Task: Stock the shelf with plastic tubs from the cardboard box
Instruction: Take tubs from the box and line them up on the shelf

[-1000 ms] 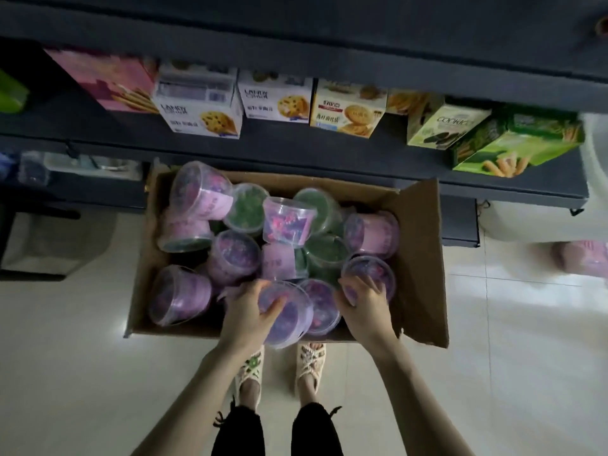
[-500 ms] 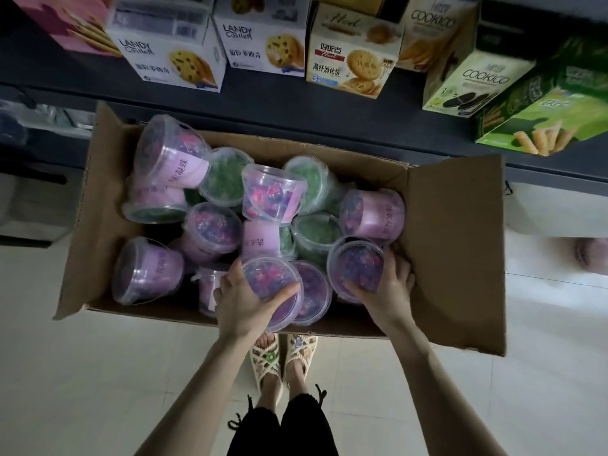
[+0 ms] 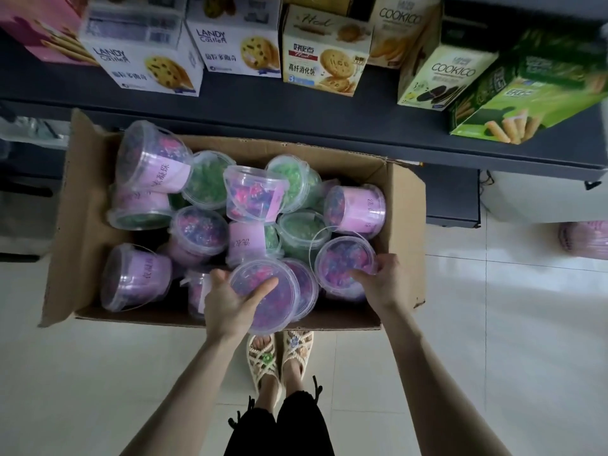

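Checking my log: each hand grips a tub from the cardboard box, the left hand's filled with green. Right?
Not quite: the head view shows the left hand gripping a purple-filled tub, not green. The right hand grips a second tub from the cardboard box.

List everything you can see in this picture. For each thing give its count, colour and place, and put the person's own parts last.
shelf: one, dark grey, top of view
cardboard box: one, brown, on the floor below the shelf
plastic tubs: over a dozen, clear with purple or green contents, piled in the box
biscuit cartons: at least seven, white, pink, cream, green, along the shelf
blurred bundle: one, pinkish, floor at right
sandals: two, cream, beside the box
trouser legs: two, black, bottom centre
left hand: one, grips the nearest purple tub
right hand: one, grips a second purple tub near the box's right wall
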The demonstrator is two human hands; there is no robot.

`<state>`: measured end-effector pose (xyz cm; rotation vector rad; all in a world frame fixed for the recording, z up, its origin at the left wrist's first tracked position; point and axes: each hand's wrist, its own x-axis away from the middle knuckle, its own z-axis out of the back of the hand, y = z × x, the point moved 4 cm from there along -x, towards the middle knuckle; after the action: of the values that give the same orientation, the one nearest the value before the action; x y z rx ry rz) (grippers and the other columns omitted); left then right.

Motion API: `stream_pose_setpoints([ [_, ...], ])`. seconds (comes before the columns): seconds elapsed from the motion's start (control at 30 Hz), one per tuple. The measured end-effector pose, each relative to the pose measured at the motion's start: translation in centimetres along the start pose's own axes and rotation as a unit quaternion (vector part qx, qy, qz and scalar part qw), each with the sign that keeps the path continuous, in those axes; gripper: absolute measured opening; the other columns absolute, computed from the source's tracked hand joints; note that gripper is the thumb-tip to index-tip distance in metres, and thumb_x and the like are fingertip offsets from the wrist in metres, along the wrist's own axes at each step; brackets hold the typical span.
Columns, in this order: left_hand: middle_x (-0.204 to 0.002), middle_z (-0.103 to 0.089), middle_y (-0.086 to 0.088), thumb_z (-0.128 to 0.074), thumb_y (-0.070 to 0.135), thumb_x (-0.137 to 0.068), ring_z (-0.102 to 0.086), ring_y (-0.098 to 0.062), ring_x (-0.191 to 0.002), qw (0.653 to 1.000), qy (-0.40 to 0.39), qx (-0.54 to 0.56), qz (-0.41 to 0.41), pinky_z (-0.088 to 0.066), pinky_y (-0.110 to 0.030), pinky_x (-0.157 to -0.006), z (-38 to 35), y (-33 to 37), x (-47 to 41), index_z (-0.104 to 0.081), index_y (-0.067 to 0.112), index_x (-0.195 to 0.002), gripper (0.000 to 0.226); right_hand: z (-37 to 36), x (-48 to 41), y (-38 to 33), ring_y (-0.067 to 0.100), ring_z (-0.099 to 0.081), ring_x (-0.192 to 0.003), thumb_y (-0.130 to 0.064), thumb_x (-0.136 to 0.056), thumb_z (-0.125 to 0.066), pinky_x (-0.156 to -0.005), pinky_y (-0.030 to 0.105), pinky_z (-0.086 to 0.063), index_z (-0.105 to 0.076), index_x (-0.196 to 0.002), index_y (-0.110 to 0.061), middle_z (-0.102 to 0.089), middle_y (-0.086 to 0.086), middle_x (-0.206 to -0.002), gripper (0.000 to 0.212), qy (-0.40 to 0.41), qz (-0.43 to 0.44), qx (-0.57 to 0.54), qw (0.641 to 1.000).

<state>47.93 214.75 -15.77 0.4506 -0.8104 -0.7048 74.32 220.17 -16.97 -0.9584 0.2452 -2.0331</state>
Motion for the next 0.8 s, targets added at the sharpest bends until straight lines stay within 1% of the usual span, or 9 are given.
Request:
stream_pose_setpoints([
  [0.07,-0.071,-0.058,0.004,-0.077,0.053,-0.060,-0.055,-0.018,-0.062,0.999,0.010,-0.020,-0.023,-0.038,-0.026,-0.055,1.0,0.7,0.5,-0.046,0.006,-0.087,0.063,0.8,0.7,-0.1,0.019,-0.045,-0.061,-0.015,-0.067,-0.079,-0.044,0.018,-0.027,-0.051,-0.080,-0.009,-0.047,0.001,-0.067,0.031,0.028,-0.017,-0.024,0.999],
  [0.13,-0.067,-0.055,0.008,-0.076,0.051,-0.064,-0.052,-0.010,-0.057,0.999,0.018,-0.021,-0.036,-0.035,-0.023,-0.050,2.4,1.9,1.4,-0.048,0.004,-0.084,0.058,2.1,1.9,-0.8,0.019,-0.048,-0.063,-0.013,-0.066,-0.079,-0.051,0.021,-0.031,-0.057,-0.081,-0.008,-0.052,0.001,-0.069,0.027,0.057,-0.011,-0.076,0.995],
  [0.2,-0.065,-0.053,0.007,-0.073,0.053,-0.067,-0.050,-0.013,-0.057,0.998,0.030,-0.018,-0.050,-0.034,-0.029,-0.054,4.3,3.9,2.7,-0.049,0.005,-0.079,0.055,4.2,3.6,-2.5,0.018,-0.049,-0.060,-0.010,-0.066,-0.079,-0.059,0.026,-0.036,-0.057,-0.077,-0.011,-0.053,-0.002,-0.064,0.025,0.070,0.027,-0.157,0.985],
  [0.3,-0.063,-0.057,0.005,-0.067,0.060,-0.068,-0.051,-0.015,-0.059,0.996,0.051,0.003,-0.070,-0.034,-0.030,-0.061,8.4,8.0,4.6,-0.053,0.007,-0.075,0.054,9.0,6.8,-6.6,0.025,-0.057,-0.068,-0.007,-0.071,-0.078,-0.066,0.039,-0.047,-0.055,-0.079,-0.020,-0.061,0.007,-0.073,0.028,0.083,0.064,-0.292,0.951],
  [0.4,-0.064,-0.061,0.005,-0.061,0.069,-0.065,-0.056,-0.015,-0.063,0.990,0.083,0.049,-0.103,-0.040,-0.030,-0.060,13.8,12.8,6.6,-0.056,0.012,-0.067,0.057,14.8,10.1,-12.2,0.025,-0.056,-0.071,-0.005,-0.075,-0.075,-0.069,0.044,-0.049,-0.053,-0.077,-0.021,-0.062,0.014,-0.082,0.027,0.098,0.118,-0.367,0.917],
  [0.47,-0.063,-0.063,0.003,-0.058,0.072,-0.068,-0.058,-0.017,-0.062,0.982,0.111,0.056,-0.145,-0.044,-0.030,-0.059,17.5,16.4,8.0,-0.054,0.014,-0.069,0.059,18.9,12.6,-16.2,0.023,-0.056,-0.069,-0.006,-0.077,-0.073,-0.069,0.045,-0.051,-0.055,-0.079,-0.018,-0.062,0.014,-0.080,0.022,0.103,0.150,-0.407,0.895],
  [0.6,-0.053,-0.061,0.002,-0.053,0.074,-0.067,-0.057,-0.007,-0.054,0.955,0.145,0.121,-0.228,-0.042,-0.022,-0.049,24.9,24.6,10.2,-0.061,0.008,-0.060,0.067,26.9,18.0,-24.8,0.016,-0.057,-0.064,-0.004,-0.081,-0.069,-0.061,0.033,-0.052,-0.056,-0.085,-0.017,-0.062,0.003,-0.073,0.018,0.105,0.238,-0.475,0.841],
  [0.7,-0.053,-0.060,-0.006,-0.056,0.074,-0.067,-0.052,-0.010,-0.050,0.927,0.176,0.181,-0.276,-0.039,-0.029,-0.052,30.8,30.8,11.6,-0.059,-0.002,-0.060,0.076,32.2,21.6,-31.2,0.015,-0.060,-0.068,-0.006,-0.081,-0.070,-0.065,0.034,-0.052,-0.057,-0.092,-0.012,-0.061,0.004,-0.074,0.018,0.109,0.297,-0.490,0.812],
  [0.8,-0.054,-0.064,0.009,-0.061,0.076,-0.063,-0.059,-0.001,-0.055,0.898,0.181,0.240,-0.320,-0.044,-0.030,-0.054,36.4,36.4,12.2,-0.065,0.014,-0.058,0.062,36.6,24.4,-36.8,0.008,-0.064,-0.063,-0.009,-0.081,-0.071,-0.056,0.022,-0.050,-0.058,-0.090,-0.014,-0.067,-0.001,-0.073,0.017,0.136,0.362,-0.488,0.782],
])
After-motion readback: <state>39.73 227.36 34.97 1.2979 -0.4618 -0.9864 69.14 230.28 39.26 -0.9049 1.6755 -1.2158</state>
